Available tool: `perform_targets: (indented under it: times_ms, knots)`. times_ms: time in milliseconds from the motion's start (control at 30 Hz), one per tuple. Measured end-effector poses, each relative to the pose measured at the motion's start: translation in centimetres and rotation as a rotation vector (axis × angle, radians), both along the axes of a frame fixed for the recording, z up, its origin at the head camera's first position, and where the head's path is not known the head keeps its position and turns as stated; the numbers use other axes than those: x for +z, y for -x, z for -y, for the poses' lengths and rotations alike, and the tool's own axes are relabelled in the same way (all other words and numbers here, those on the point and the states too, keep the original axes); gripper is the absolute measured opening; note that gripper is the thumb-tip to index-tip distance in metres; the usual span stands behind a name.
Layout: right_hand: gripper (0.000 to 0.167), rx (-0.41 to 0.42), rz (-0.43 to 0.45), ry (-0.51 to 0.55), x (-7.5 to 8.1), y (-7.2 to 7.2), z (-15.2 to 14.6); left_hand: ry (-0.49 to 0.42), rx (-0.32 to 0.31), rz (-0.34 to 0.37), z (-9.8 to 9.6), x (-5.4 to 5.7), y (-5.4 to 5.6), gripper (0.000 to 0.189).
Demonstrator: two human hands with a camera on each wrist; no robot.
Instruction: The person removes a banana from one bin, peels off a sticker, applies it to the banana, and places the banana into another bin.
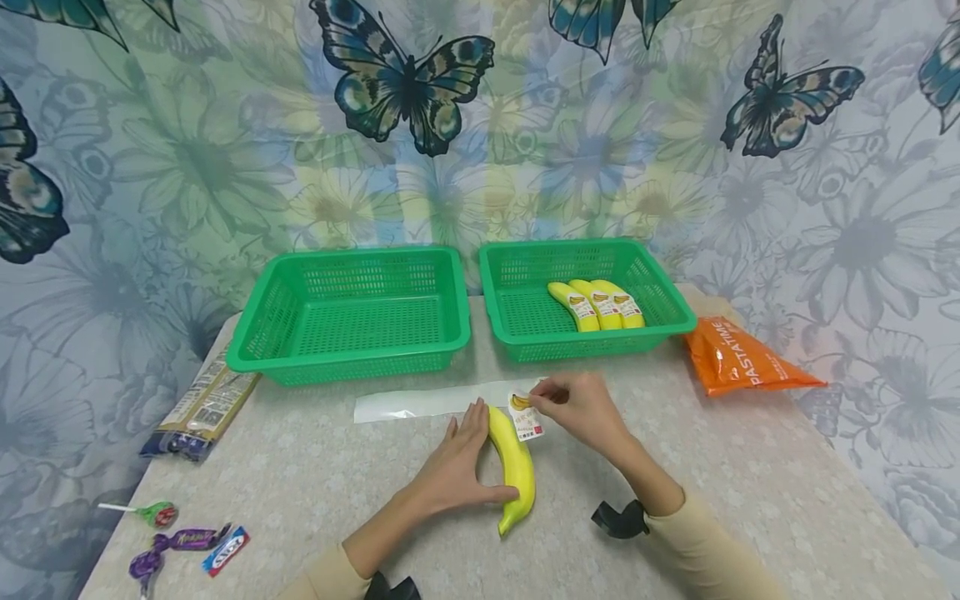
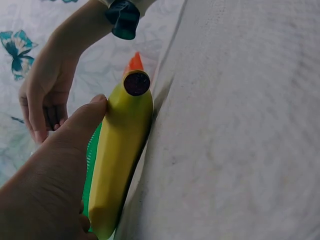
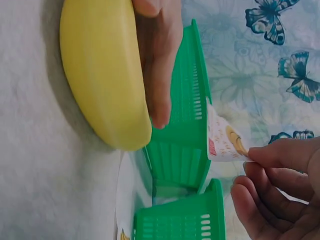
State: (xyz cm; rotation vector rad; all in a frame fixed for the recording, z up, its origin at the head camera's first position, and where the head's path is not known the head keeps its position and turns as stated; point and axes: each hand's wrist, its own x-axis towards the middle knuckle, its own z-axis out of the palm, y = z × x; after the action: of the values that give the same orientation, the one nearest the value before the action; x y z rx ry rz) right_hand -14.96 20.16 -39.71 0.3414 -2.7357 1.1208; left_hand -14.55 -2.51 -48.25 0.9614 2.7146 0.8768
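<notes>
A yellow banana (image 1: 514, 468) lies on the table, its stem end toward me. My left hand (image 1: 459, 468) rests against its left side with fairly straight fingers near the far end and the thumb on the near part. In the left wrist view that thumb touches the banana (image 2: 120, 150) close to its dark stem tip. My right hand (image 1: 583, 410) pinches a white banana sticker (image 1: 525, 417) by its corner between thumb and fingertips, over the banana's far right side. The right wrist view shows the sticker (image 3: 224, 139) slightly curled, apart from the banana (image 3: 105, 75).
A white backing strip (image 1: 420, 405) lies beyond the banana. Behind stand a green basket (image 1: 348, 363) and a second green basket (image 1: 517, 340) with several labelled bananas (image 1: 603, 307). An orange pasta bag (image 1: 738, 358) is at right; a package (image 1: 206, 404) and wrapped candies (image 1: 191, 540) lie left.
</notes>
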Motion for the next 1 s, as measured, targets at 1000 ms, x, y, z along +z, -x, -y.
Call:
perform_targets:
  times_ms: [1000]
  knots:
    - [0.006,0.104,0.204,-0.054,-1.9,-0.6,2.1,0.046,0.001,0.046,0.1,-0.4,0.3,0.122]
